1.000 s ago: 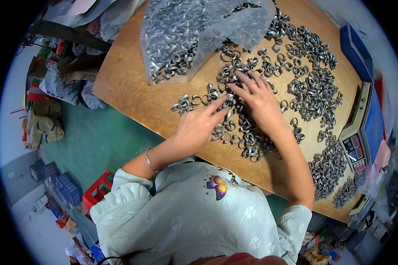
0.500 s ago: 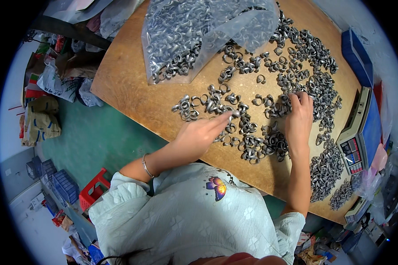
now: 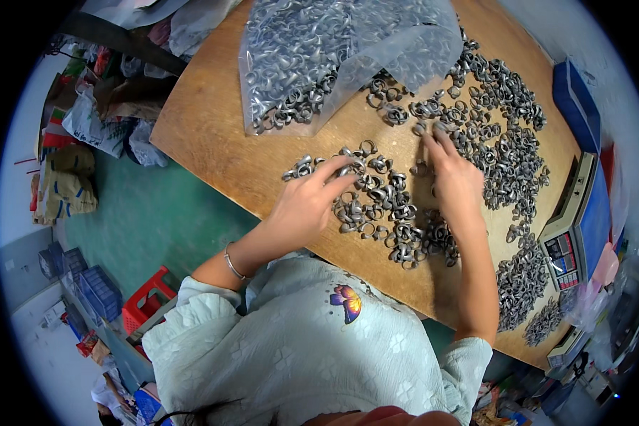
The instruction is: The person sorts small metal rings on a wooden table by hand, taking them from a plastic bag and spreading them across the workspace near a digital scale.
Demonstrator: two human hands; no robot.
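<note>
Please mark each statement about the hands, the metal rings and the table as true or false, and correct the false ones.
1. Both hands rest on loose metal rings spread on the wooden table. True.
2. The clear plastic bag is empty. False: it holds many metal rings.
3. The left hand wears a glove. False: it is bare, with a thin bracelet on the wrist.
4. A weighing scale stands at the table's right edge. True.
5. The right hand lifts the bag. False: it lies on rings, apart from the bag.
</note>
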